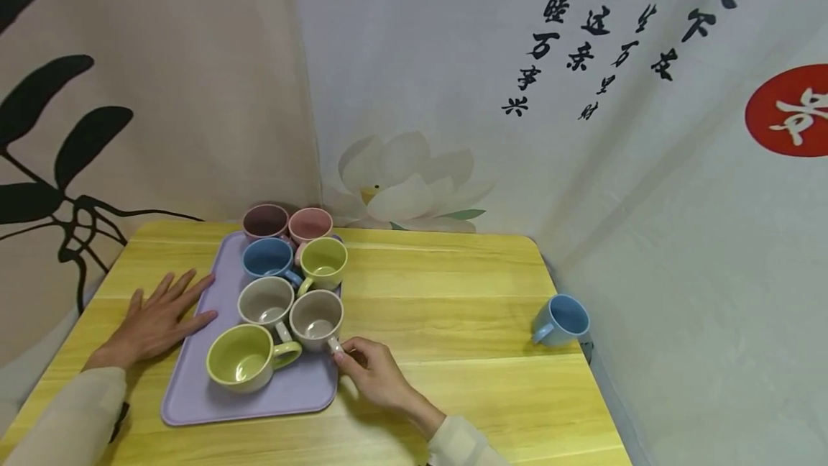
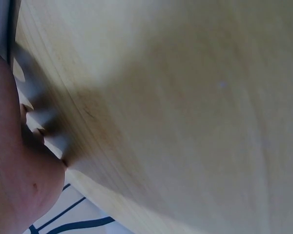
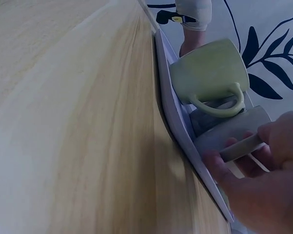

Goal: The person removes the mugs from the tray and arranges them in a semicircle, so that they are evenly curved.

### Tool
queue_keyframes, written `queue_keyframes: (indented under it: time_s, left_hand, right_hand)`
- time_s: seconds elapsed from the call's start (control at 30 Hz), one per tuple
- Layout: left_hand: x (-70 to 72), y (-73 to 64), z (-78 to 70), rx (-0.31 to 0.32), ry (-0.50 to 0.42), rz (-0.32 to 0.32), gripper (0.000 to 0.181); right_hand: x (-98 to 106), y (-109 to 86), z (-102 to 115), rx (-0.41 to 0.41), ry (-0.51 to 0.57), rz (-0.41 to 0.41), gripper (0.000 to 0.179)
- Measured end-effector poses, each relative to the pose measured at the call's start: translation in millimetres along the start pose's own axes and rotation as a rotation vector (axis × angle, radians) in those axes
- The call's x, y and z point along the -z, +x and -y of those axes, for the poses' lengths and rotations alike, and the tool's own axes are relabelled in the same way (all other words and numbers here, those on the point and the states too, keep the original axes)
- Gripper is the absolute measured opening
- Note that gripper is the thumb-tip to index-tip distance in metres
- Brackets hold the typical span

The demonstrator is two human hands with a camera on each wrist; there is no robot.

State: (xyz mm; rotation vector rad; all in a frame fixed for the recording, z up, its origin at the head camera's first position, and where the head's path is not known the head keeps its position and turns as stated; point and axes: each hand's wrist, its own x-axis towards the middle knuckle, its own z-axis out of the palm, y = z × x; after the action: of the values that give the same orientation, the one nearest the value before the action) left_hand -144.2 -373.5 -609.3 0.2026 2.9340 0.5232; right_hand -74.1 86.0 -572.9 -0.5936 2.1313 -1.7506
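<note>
Seven mugs crowd the purple tray.

We count two grey mugs, two yellow-green mugs, two blue mugs, one pink mug, one maroon mug, one tray, one worktop, two hands.

Purple rectangular plastic tray: on yellow wooden table, left side.
Yellow-green round ceramic mug: tray's front.
Grey-brown round ceramic mug: tray's right edge, behind-right of yellow-green mug.
Lone round blue ceramic mug: table's right edge.
</note>
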Motion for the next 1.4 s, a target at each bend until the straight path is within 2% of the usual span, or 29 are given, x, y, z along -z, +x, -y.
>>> queue_keyframes:
  time_s: [0.23,0.47,0.77,1.03,1.23,1.4]
  left_hand:
    - [0.4,-1.1,0.2,-0.001,-0.001,-0.016,0.091]
    - [-2.0,-1.3,1.6,0.002,-0.013,-0.005,0.092]
    - [-1.1,0.1,4.7,-0.018,-0.037,-0.015,0.092]
    - [0.1,-0.5,5.2,-0.016,-0.041,-0.011,0.093]
    - [0.6,-1.2,5.5,-0.023,-0.046,-0.013,0.093]
    - [0.0,-2.5,5.6,-0.026,-0.056,-0.014,0.092]
  right_hand:
    - [-4,-0.7,0,-0.003,0.043,-0.042,0.026]
    - [-5,-8.6,-4,-0.006,-0.001,-0.096,0.028]
    - [0,-22.2,2,0.07,0.019,-0.116,0.027]
    - [10,-37.7,9,0.113,0.048,-0.141,0.025]
    - [25,-44.5,11,0.142,0.037,-0.195,0.023]
    - [39,-48.4,13,0.124,0.025,-0.26,0.022]
